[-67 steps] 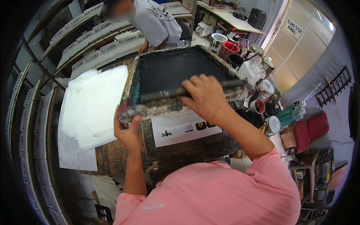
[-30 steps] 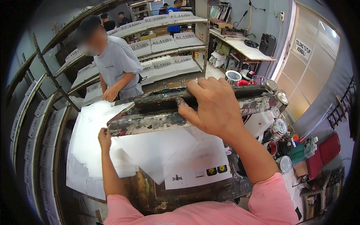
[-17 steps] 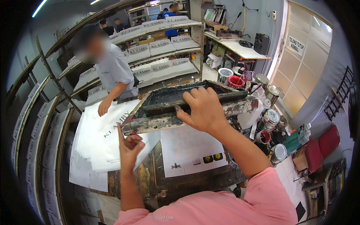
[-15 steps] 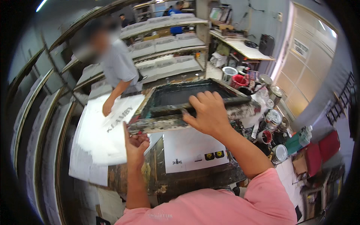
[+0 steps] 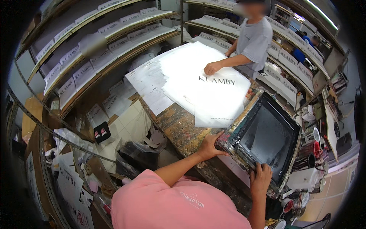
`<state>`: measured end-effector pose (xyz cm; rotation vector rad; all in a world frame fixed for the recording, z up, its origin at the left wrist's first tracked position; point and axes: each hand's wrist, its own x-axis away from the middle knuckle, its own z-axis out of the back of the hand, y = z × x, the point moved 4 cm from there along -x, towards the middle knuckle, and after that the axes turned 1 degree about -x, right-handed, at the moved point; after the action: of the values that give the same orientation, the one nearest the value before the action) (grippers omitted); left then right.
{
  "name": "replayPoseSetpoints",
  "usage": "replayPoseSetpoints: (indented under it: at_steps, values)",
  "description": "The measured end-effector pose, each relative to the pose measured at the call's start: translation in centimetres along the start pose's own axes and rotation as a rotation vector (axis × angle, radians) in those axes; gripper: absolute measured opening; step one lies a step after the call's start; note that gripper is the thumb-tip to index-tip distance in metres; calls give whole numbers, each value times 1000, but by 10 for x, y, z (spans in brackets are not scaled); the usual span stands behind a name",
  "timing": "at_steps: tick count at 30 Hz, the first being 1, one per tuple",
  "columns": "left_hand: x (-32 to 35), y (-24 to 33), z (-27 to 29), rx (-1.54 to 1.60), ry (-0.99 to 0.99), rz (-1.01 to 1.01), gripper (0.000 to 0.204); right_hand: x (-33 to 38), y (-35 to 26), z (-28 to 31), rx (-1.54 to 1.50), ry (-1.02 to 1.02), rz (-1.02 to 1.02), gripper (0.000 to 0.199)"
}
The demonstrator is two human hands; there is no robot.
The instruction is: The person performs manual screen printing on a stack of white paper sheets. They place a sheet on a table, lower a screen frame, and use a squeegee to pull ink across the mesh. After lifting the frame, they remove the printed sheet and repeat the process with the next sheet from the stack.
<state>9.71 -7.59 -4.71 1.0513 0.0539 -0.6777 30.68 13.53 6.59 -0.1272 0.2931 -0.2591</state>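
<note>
A screen-printing frame [image 5: 237,152] with a dark mesh and ink-stained wooden sides lies at the right of the worktable. My left hand [image 5: 211,147] is closed around its near left corner. Over the near side, my right hand [image 5: 261,178] has its fingers curled on a dark squeegee [image 5: 245,155] along the inner edge; part of this grip is hidden. A printed white sheet [image 5: 244,172] shows partly beneath the frame. Beyond the left corner, white translucent sheets with dark lettering [image 5: 213,97] lie overlapped in a pile.
A co-worker [image 5: 253,42] stands across the stained worktable [image 5: 192,131], one hand on the pile. Racks [image 5: 110,32] full of printed sheets line the back and left. Ink cans [image 5: 301,199] crowd the right side. A black bin bag [image 5: 137,155] stands left of the table.
My view has swung left, so the frame now appears farther right. My left hand has closed on the frame's corner, where its fingers were looser. The co-worker's hand has shifted on the pile.
</note>
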Motion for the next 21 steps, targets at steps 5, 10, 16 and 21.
replayPoseSetpoints:
  at_steps: [5, 10, 16, 21]
  values:
    - [-1, 7, 7, 44, 19, -27, 119, -6, 11, 2, -73, -34, -79, 48]
    - [-2, 9, 10, 30, 64, -126, 123, -20, 3, 14, -89, -81, -29, 47]
    - [-3, 1, 4, 41, 3, -58, 121, -31, -9, 21, -57, -222, -99, 45]
    - [-3, -4, -2, 178, 15, -83, 114, -33, -4, 27, -79, -255, -141, 50]
